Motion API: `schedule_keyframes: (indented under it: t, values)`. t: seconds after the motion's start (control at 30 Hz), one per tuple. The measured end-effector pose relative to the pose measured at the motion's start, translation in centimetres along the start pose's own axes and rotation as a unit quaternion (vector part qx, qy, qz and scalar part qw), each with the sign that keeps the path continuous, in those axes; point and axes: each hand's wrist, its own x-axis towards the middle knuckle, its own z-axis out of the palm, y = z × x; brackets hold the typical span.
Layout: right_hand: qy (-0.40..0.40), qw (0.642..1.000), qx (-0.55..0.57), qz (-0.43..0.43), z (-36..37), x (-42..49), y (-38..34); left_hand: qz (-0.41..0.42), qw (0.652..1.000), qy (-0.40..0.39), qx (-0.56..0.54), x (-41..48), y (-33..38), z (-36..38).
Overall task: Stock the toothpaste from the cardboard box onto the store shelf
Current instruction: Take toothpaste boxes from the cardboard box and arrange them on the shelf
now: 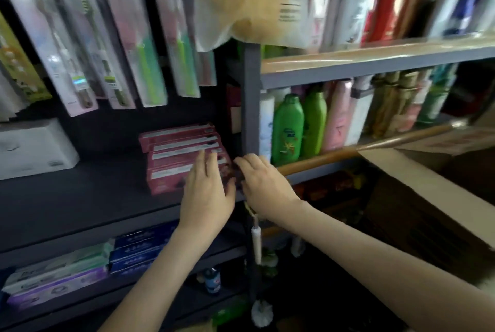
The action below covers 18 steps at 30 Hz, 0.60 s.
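Several pink-red toothpaste boxes (179, 155) lie stacked on the dark shelf board (80, 197), close to the grey upright post (250, 96). My left hand (206, 192) lies flat with straight fingers against the front end of the stack. My right hand (262, 184) is beside it at the stack's right end, fingers curved against the boxes; whether it grips one is hidden. The open cardboard box (417, 184) stands at the right, its flap toward me; its inside is out of sight.
Carded toothbrushes (88, 45) hang above the stack. A white box (34, 147) sits at the shelf's left. Blue, white and purple toothpaste boxes (80, 270) fill the shelf below. Green and pink bottles (302, 125) line the right-hand shelf. A brush (257, 246) hangs from the post.
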Motion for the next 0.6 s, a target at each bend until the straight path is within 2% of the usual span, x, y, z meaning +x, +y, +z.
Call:
schedule_keyframes:
  t: [0.13, 0.27, 0.37, 0.5, 0.6]
  values:
    - [0.021, 0.999, -0.043, -0.016, -9.1, -8.5, 5.7, 0.100, 0.994, -0.048, -0.016, -2.7, 12.0, 1.5]
    - [0.042, 0.997, -0.059, 0.031, -18.4, -19.1, 13.3, 0.171, 0.984, -0.035, -0.045, -6.0, 24.7, 5.2]
    - [-0.005, 0.993, -0.104, 0.047, -23.8, -26.5, 19.0, 0.213, 0.972, -0.081, -0.050, -7.8, 33.5, 8.7]
    - [-0.022, 0.986, -0.119, 0.115, -28.0, -33.5, 26.3, 0.244, 0.960, -0.135, -0.011, -8.8, 41.4, 13.2]
    - [-0.018, 0.983, -0.146, 0.113, -28.6, -36.3, 31.5, 0.237, 0.955, -0.177, 0.035, -9.1, 44.5, 16.8]
